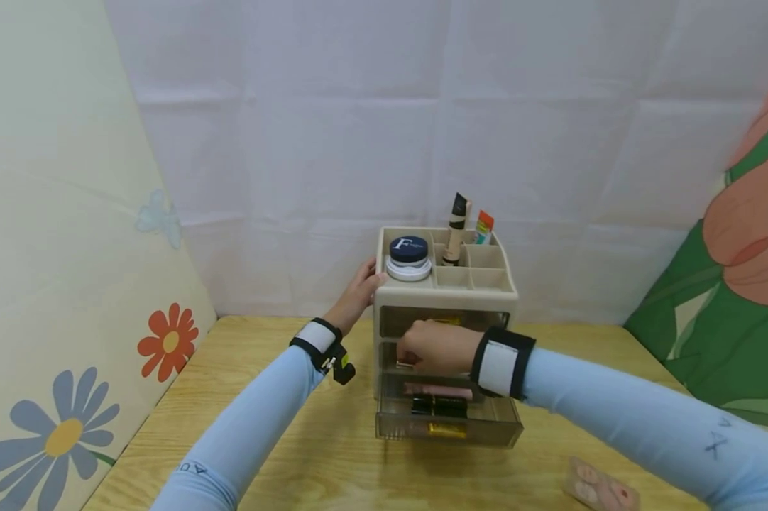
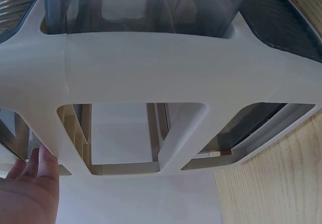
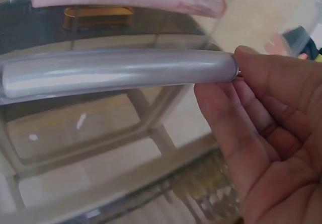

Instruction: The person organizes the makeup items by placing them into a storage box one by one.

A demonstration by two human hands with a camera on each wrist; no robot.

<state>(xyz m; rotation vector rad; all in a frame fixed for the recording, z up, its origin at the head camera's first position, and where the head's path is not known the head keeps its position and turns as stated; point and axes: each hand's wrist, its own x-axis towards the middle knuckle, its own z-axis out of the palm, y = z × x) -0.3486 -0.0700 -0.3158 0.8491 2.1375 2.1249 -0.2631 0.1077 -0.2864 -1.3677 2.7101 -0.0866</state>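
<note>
A cream cosmetics organizer [image 1: 448, 294] with smoky see-through drawers stands on the table. My left hand [image 1: 360, 287] rests against its left side near the top; in the left wrist view the fingertips touch the cream frame [image 2: 115, 68]. Between thumb and fingers, my right hand [image 1: 440, 346] pinches one end of a pearly silver cosmetic tube [image 3: 121, 73]. That hand is in front of the organizer, above the pulled-out bottom drawer [image 1: 397, 427]. Inside this drawer lie a pink tube [image 1: 444, 390] and black tubes [image 1: 439, 407]. The right hand hides part of the drawers behind it.
On top of the organizer, a dark-lidded round jar [image 1: 409, 248] sits on a white round case [image 1: 408, 270]. A beige tube with a black cap [image 1: 456, 227] and an orange-topped tube [image 1: 484, 226] stand in compartments. A pinkish flat palette [image 1: 600, 486] lies at the table's front right.
</note>
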